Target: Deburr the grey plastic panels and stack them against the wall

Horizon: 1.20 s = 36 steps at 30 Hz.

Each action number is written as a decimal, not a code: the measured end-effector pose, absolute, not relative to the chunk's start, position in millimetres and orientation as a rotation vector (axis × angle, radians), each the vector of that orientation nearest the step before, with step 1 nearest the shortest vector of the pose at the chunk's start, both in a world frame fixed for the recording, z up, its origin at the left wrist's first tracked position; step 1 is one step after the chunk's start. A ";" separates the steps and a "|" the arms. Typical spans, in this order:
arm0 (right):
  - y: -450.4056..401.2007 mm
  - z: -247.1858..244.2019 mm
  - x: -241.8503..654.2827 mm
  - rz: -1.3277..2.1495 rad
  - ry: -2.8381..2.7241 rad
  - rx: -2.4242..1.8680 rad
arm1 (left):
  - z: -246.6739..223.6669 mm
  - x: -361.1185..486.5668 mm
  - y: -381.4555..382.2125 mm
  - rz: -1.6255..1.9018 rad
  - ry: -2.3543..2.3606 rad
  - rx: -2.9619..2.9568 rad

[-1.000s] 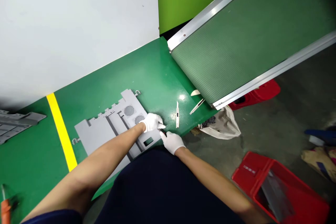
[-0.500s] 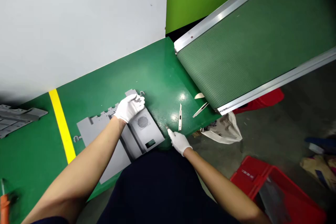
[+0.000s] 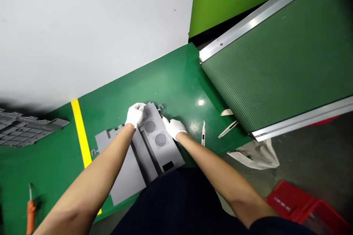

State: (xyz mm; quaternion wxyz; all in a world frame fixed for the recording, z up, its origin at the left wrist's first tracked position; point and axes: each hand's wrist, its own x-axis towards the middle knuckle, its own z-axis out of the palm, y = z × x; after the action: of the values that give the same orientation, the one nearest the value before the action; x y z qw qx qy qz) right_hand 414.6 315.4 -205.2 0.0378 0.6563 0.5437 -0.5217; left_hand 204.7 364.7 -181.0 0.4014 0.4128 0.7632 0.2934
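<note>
A grey plastic panel [image 3: 125, 180] with two round grilles and hooks at its ends lies on the green table [image 3: 154, 77]. At the panel's upper edge is my left hand [image 3: 135, 114], gloved in white, its fingers curled; whatever they hold, if anything, is hidden. My right hand [image 3: 174, 127], also gloved, is closed on a small dark-tipped tool [image 3: 161, 115], whose tip is at the panel's right edge near the hook. Most of that tool is hidden in the glove.
Two white-handled knives [image 3: 203, 134] [image 3: 228, 129] lie right of the panel, near a conveyor belt [image 3: 278, 55]. An orange-handled tool [image 3: 31, 213] and another grey part [image 3: 24, 128] are on the left. A white bag [image 3: 256, 156] and red bin [image 3: 292, 198] sit lower right.
My right hand has moved up from the lower right to the panel's right edge. My left hand's fingers have curled in at the upper edge. The view has shifted, uncovering a second grille.
</note>
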 end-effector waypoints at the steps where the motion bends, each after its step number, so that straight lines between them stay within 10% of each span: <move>1: 320.4 -206.7 410.4 -1.596 1.661 2.012 | -184.7 201.8 367.5 0.705 1.968 1.141; 36: 332.4 -195.5 390.5 -1.472 1.648 2.028 | -220.1 186.1 429.7 0.156 1.887 1.660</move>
State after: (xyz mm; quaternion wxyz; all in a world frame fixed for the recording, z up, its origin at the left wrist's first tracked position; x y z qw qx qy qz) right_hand 390.5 332.4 -195.5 0.0713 0.6745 0.5480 -0.4895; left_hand 186.1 429.7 -220.1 0.3068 0.6276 0.7131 0.0591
